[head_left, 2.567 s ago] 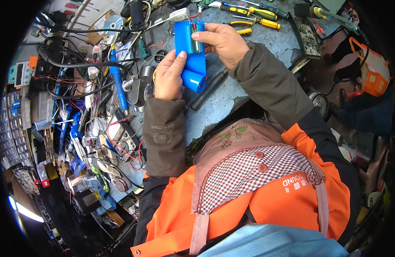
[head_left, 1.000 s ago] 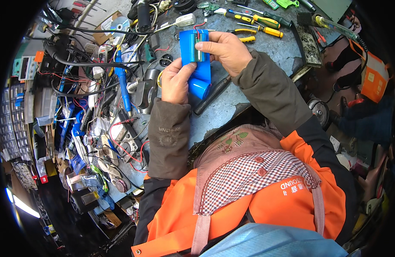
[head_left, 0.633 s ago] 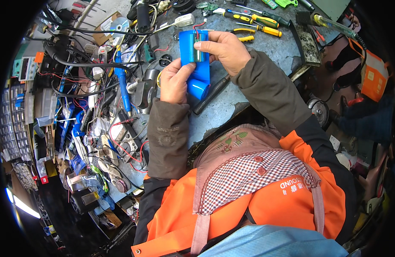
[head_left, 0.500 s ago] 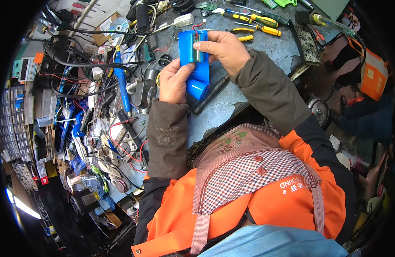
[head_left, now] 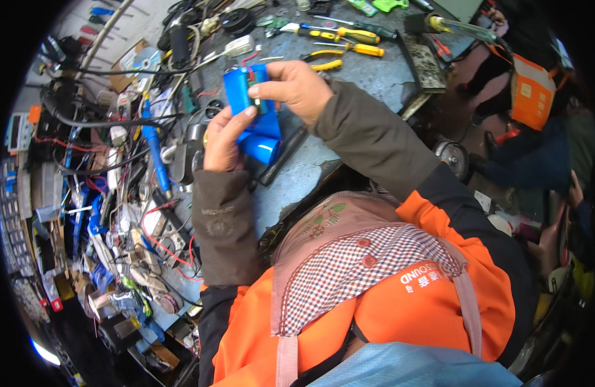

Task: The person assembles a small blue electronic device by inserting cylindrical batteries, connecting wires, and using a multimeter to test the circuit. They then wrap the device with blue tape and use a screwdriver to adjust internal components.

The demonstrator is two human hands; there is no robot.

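Between my hands is a small battery pack [head_left: 253,98] with a green strip along it, lying on a length of blue plastic wrap [head_left: 261,148] that curls over at its near end. Red leads [head_left: 249,59] rise from its far end to a small white plug [head_left: 258,48]. My left hand [head_left: 224,140] pinches the wrap's left side, its thumb laid over the blue. From the right, my right hand [head_left: 296,90] grips the pack, thumb on its upper face. The fingers underneath are hidden.
Screwdrivers [head_left: 357,35] and yellow-handled pliers [head_left: 327,63] lie beyond my hands. A black bar-like tool [head_left: 282,158] rests on the worn blue bench close by. To the left are a blue soldering iron [head_left: 155,155], cables and piled parts. A metal tray [head_left: 425,64] stands at the right edge.
The whole view has shifted, so bench and hands sit farther left in it. The battery pack and wrap are tilted a little more; both hands keep their hold.
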